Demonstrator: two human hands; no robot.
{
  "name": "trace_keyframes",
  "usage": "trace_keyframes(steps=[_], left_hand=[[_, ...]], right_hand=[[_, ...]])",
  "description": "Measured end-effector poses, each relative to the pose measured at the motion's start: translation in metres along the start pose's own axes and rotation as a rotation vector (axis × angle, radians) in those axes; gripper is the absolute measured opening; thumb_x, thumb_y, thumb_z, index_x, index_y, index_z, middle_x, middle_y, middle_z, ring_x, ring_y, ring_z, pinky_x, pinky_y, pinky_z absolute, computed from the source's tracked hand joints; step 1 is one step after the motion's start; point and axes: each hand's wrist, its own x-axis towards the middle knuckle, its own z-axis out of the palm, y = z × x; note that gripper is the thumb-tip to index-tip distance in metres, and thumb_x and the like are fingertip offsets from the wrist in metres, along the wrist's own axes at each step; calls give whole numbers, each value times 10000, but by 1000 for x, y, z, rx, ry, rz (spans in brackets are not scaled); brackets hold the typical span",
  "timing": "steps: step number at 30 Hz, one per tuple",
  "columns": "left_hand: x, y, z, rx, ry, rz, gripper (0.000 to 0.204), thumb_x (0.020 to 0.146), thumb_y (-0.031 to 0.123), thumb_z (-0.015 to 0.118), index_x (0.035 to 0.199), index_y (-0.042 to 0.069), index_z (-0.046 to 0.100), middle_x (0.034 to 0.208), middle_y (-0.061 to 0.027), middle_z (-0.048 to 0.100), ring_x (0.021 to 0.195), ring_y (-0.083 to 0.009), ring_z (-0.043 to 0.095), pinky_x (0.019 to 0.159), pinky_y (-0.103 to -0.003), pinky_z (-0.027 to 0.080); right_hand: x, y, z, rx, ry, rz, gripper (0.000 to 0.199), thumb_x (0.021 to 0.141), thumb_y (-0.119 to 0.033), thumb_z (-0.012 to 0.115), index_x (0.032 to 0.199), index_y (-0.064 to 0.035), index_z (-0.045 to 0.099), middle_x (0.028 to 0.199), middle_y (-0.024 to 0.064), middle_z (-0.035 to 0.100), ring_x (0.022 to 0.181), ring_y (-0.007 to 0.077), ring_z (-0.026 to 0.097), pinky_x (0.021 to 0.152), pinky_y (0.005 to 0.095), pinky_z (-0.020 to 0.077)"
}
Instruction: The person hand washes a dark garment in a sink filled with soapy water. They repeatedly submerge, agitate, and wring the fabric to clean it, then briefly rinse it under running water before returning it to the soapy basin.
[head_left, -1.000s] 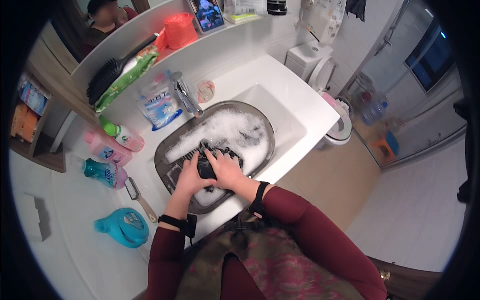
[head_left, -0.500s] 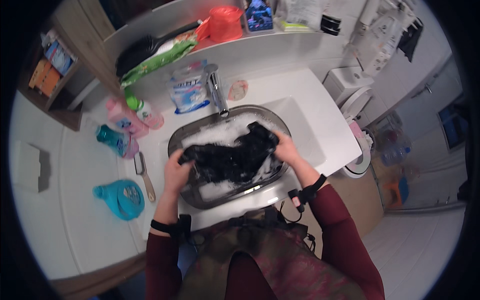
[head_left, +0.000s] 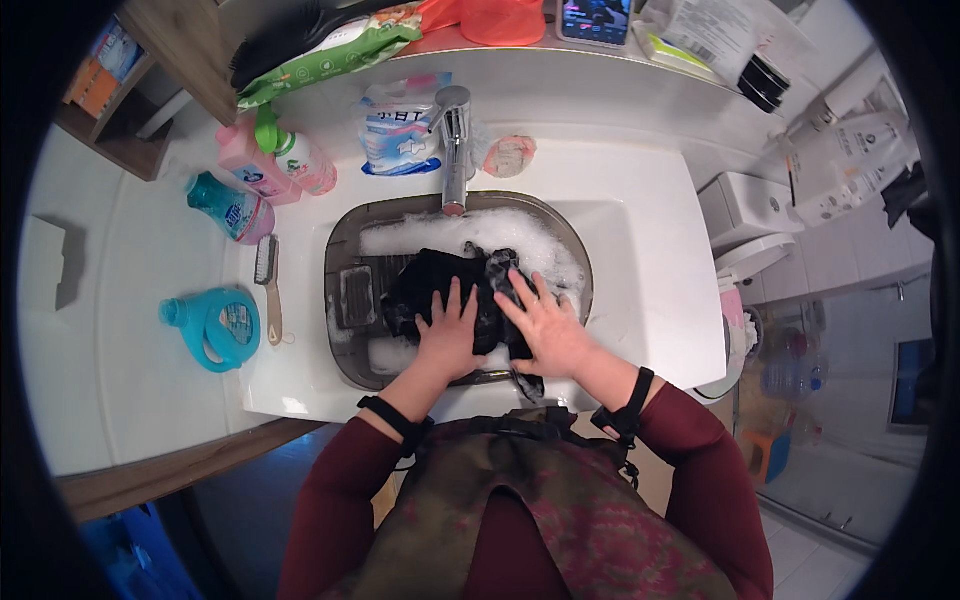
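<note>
White sink (head_left: 612, 270), left grip (head_left: 449, 338) and right grip (head_left: 551, 332) splayed open, touching black cloth (head_left: 428, 278)

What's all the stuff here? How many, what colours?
Sink: 1, white, centre
Basin: 1, brownish, in sink
Foam: uncountable, white, in basin
Cloth bundle: 1, black, mostly in basin
Faucet: 1, silver, behind basin
Pouch: 1, white-blue, by faucet
Bottles: 4, two pinkish, two blue-green, left
Scrub brush: 1, beige-handled, by bottles
Packet: 1, green, top left
Bag: 1, red, top centre
Phone: 1, pale-rimmed, top centre
Toilet: 1, white, right
Blurry edge things: count unclear
Apron: 1, brown and pink, bottom
Sleeves: 2, maroon, bottom
Left hand: 1, bare, on cloth
Right hand: 1, bare, on cloth
</note>
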Motion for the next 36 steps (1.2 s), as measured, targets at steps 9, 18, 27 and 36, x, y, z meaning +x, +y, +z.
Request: trace_keyframes(steps=[9,18,27,36], left_hand=[[72,15,15,231,139,52,523,861,173,683,1363,88,567,1461,-124,365,1208,-366,440,797,-478,565],[142,16,40,228,136,-77,309,884,128,602,1165,53,705,1376,-107,480,1266,-373,431,789,-527,557],[102,-7,20,63,256,111,466,774,147,754,1208,32,631,1259,-158,557,1209,-390,519,930,-456,525],[29,-34,26,-410,393,-98,483,771,238,821,1173,31,650,1106,-138,696,999,-318,665,914,-424,487]], right_hand=[[64,33,29,18,-385,208,1126,855,-504,726,1614,-160,-32,1665,179,86,1438,353,361,1059,473,445],[118,50,58,236,-536,287,406,889,-361,668,1190,-90,691,1170,204,689,1110,369,651,958,436,524],[99,53,52,241,-327,225,324,854,-229,614,1059,-1,717,1111,241,691,1069,401,653,914,466,524],[63,63,20,879,118,410,530,858,-216,590,1294,77,518,1181,330,635,1159,433,607,991,426,463]])
